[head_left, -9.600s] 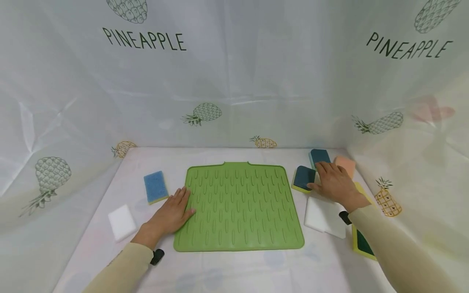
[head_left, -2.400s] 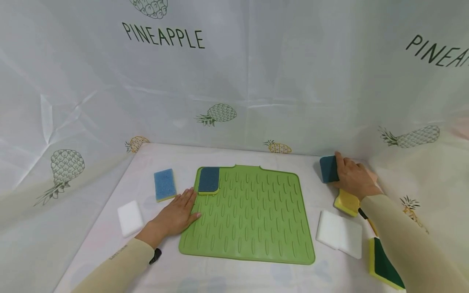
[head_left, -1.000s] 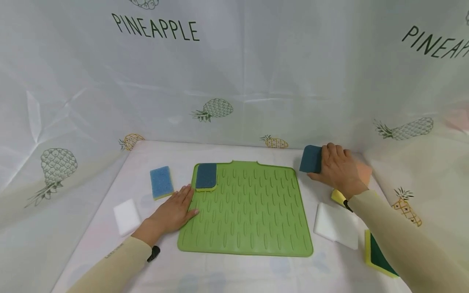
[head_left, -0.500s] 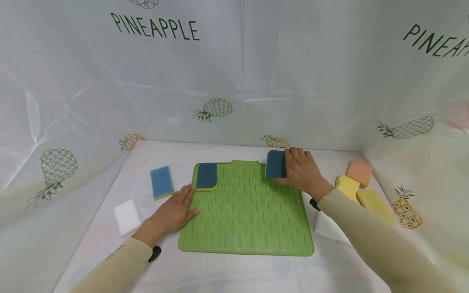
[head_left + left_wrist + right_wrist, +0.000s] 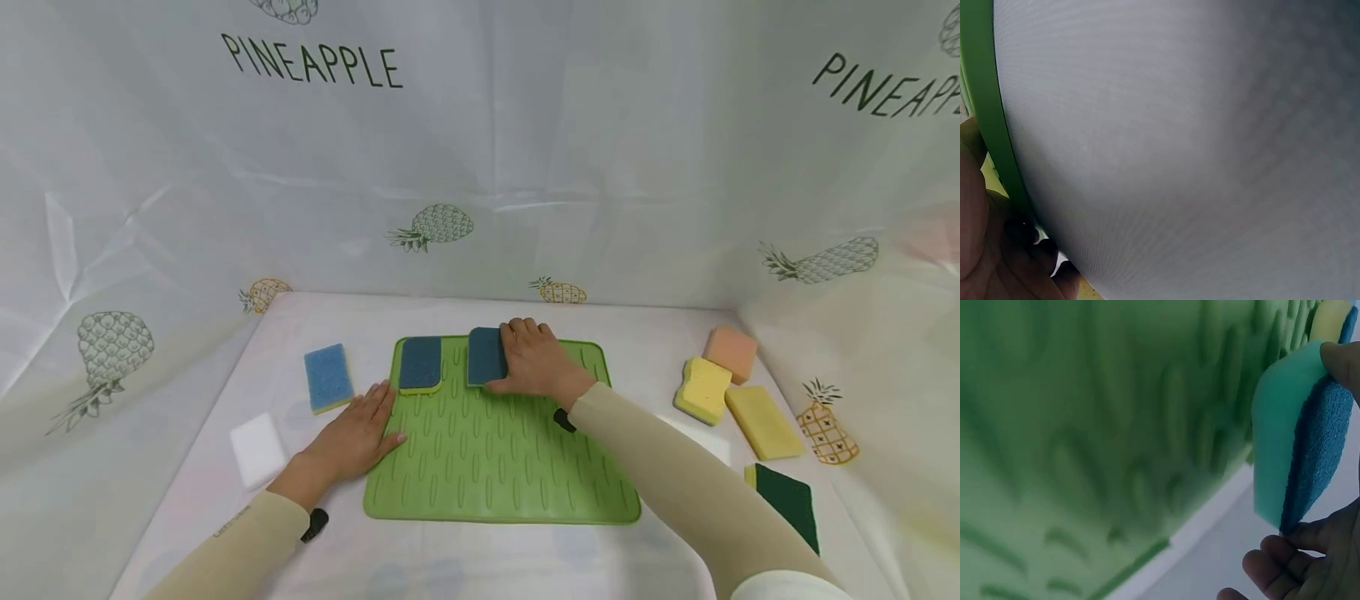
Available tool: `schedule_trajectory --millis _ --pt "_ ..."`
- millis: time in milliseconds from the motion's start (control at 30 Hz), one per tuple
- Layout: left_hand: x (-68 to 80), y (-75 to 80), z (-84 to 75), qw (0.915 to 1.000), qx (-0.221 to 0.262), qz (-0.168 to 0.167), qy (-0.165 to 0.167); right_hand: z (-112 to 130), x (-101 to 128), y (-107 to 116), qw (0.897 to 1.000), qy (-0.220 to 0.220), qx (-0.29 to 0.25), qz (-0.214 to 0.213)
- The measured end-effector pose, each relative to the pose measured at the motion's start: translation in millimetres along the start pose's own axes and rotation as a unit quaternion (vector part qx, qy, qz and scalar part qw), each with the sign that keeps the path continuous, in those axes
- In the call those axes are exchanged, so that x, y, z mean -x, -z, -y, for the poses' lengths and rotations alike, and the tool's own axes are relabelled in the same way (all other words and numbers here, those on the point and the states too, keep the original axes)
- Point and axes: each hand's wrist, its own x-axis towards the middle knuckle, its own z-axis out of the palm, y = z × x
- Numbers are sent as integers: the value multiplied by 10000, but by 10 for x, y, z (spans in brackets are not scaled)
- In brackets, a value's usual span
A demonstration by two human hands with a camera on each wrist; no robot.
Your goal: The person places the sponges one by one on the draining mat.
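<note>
Well, pineapple-printed sheeting (image 5: 510,158) walled in a pale table (image 5: 525,567). On that surface lay a green mat (image 5: 495,458), its left edge under my straight-fingered left hand (image 5: 356,437), presumably to steady it. Over its far part, my right hand (image 5: 536,362) pinched a blue-and-teal sponge (image 5: 485,358) by opposite ends, perhaps leaving its faces free. Just left of that, a blue-and-yellow sponge (image 5: 420,362) sat in the mat's far left corner.
</note>
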Motion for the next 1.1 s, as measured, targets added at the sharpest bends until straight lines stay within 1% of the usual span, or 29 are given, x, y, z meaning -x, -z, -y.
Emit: schedule_trajectory --millis 67,167,333,533,733,833,967,1100 --pt "7 -9 7 10000 -16 -16 -19 87 -54 -27 9996 -44 -128 255" --pt "17 -19 18 10000 -84 17 22 186 -116 -49 9982 -98 -300 518" --pt "23 -15 17 10000 -57 0 13 258 -172 -86 9949 -184 -570 815" --pt "30 -6 14 10000 -26 41 11 284 -213 -127 9930 -217 -846 792" --pt "18 -16 18 10000 0 29 -15 304 -235 -149 9919 -262 -926 824" --pt "12 -7 9 10000 -23 93 -7 301 -232 -149 9912 -254 -985 844" --pt "15 -18 16 9999 -78 98 2 296 -238 -147 9909 -237 -1019 846" --pt "17 -24 21 10000 -71 24 -23 292 -250 -151 9908 -282 -964 911"
